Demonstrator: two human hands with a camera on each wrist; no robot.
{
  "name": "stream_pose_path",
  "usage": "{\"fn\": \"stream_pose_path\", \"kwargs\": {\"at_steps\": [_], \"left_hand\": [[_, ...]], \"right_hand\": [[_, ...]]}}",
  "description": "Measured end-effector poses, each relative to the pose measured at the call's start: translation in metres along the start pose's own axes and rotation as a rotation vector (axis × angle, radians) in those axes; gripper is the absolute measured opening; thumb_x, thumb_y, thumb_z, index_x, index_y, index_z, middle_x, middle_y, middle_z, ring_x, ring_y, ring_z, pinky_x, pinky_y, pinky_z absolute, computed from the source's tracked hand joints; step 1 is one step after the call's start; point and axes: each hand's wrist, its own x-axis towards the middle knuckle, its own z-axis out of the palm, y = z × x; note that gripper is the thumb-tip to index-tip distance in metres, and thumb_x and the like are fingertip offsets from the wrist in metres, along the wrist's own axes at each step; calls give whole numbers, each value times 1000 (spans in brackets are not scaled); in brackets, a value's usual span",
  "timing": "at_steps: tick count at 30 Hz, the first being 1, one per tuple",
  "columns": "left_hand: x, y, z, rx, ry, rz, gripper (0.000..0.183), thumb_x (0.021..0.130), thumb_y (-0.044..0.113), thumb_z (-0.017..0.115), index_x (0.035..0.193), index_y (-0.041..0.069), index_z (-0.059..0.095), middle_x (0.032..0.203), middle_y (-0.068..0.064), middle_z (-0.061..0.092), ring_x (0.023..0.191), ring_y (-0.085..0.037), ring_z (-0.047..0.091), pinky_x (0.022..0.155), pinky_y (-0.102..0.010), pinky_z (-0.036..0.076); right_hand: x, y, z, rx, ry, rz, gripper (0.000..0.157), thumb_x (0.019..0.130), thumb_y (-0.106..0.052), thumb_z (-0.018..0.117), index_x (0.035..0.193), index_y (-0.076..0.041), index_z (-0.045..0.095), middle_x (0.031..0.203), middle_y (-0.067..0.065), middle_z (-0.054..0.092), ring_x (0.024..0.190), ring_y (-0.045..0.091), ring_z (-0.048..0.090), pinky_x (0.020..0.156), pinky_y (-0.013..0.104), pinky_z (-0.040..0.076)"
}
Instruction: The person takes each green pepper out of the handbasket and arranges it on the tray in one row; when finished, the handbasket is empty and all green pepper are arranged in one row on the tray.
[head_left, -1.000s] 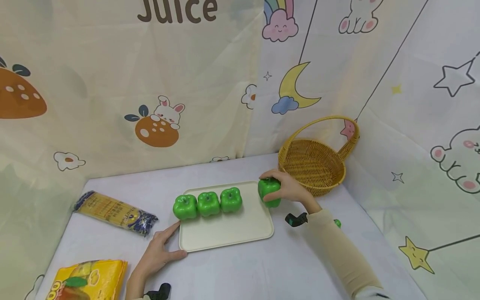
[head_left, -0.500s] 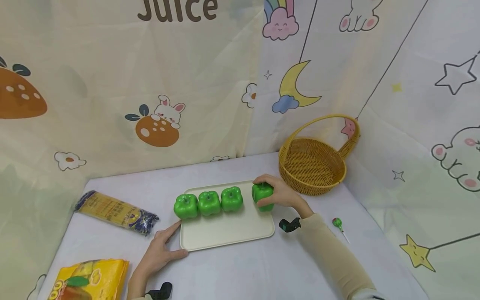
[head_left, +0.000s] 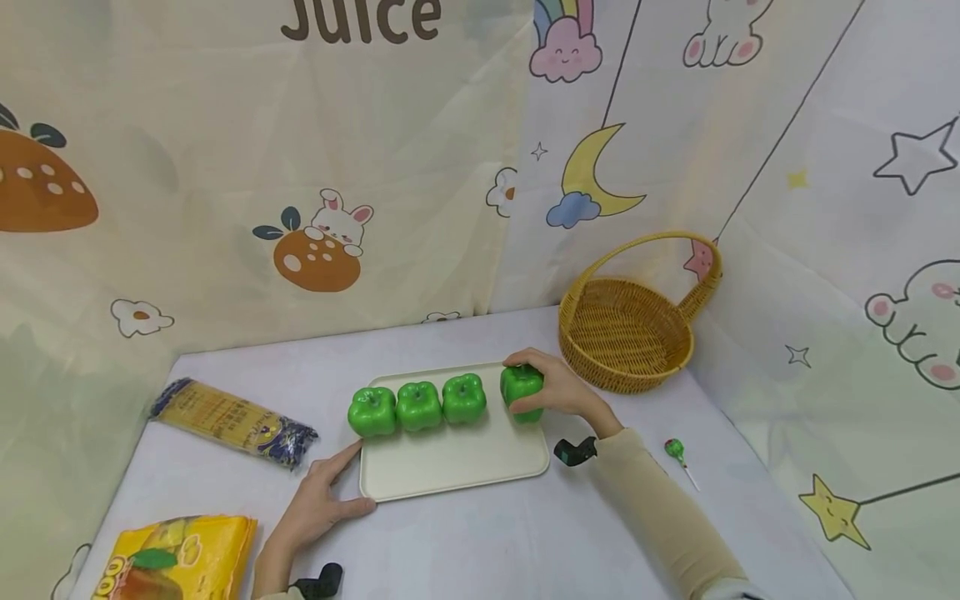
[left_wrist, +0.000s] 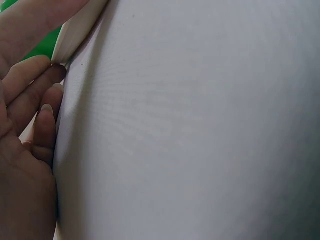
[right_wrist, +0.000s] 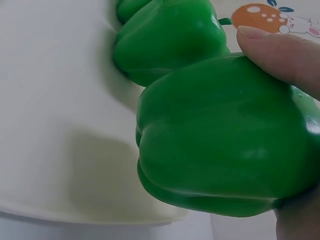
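Observation:
In the head view, three green bell peppers [head_left: 420, 407] stand in a row along the back left of a cream tray [head_left: 457, 467]. My right hand [head_left: 558, 385] grips a fourth-looking match, another green bell pepper [head_left: 519, 392], at the tray's right end, thumb on one side and fingers on the other. The right wrist view has this held bell pepper [right_wrist: 220, 135] close over the tray [right_wrist: 60, 180], its shadow on the surface. My left hand [head_left: 311, 500] touches the tray's left edge with spread fingers, its thumb at the near corner; the left wrist view shows fingertips [left_wrist: 59, 70] right at the rim.
A wicker basket [head_left: 626, 333] with a tall handle stands behind my right hand. A green-topped lollipop [head_left: 676, 451] lies on the right. To the left are a packet of noodles [head_left: 232, 421] and a yellow bag [head_left: 180, 558]. Printed cloth walls [head_left: 420, 167] border the table.
My right hand has brought its bell pepper a little to the left, over the tray's right end. The lollipop has come out from behind the right sleeve. The left hand stays put.

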Motion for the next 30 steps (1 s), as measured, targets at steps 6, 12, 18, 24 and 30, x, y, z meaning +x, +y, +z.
{"fn": "stream_pose_path", "kwargs": {"at_steps": [6, 12, 18, 24, 30], "left_hand": [[0, 0, 0, -1, 4, 9, 106, 67, 48, 89, 156, 27, 36, 164, -9, 36, 146, -38, 33, 119, -70, 27], [0, 0, 0, -1, 6, 9, 105, 67, 48, 89, 156, 27, 37, 163, -9, 36, 146, -37, 34, 119, -69, 29], [0, 0, 0, -3, 7, 2, 106, 66, 48, 89, 156, 27, 37, 164, -8, 37, 146, -37, 34, 119, -68, 30], [0, -1, 1, 0, 13, 11, 105, 67, 48, 89, 156, 26, 38, 163, -9, 37, 145, -37, 35, 119, -69, 29], [0, -1, 0, 2, 11, 17, 105, 67, 48, 89, 156, 25, 37, 164, -9, 37, 145, -37, 34, 119, -70, 28]], "right_hand": [[3, 0, 6, 33, 21, -10, 70, 71, -18, 91, 133, -16, 59, 135, 4, 61, 113, 23, 57, 90, 36, 52], [5, 1, 15, 11, 50, -32, 72, 70, -19, 92, 133, -14, 59, 134, 6, 61, 113, 24, 58, 90, 37, 52], [7, 2, 25, -35, 98, -86, 72, 71, -23, 91, 133, -7, 58, 135, 9, 61, 116, 27, 59, 90, 39, 54], [10, 6, 33, -60, 140, -139, 70, 70, -18, 92, 131, -7, 59, 136, 9, 60, 120, 28, 59, 94, 39, 54], [10, 10, 40, -70, 159, -178, 69, 69, -15, 92, 129, -4, 61, 137, 10, 60, 122, 30, 59, 96, 42, 55]]}}
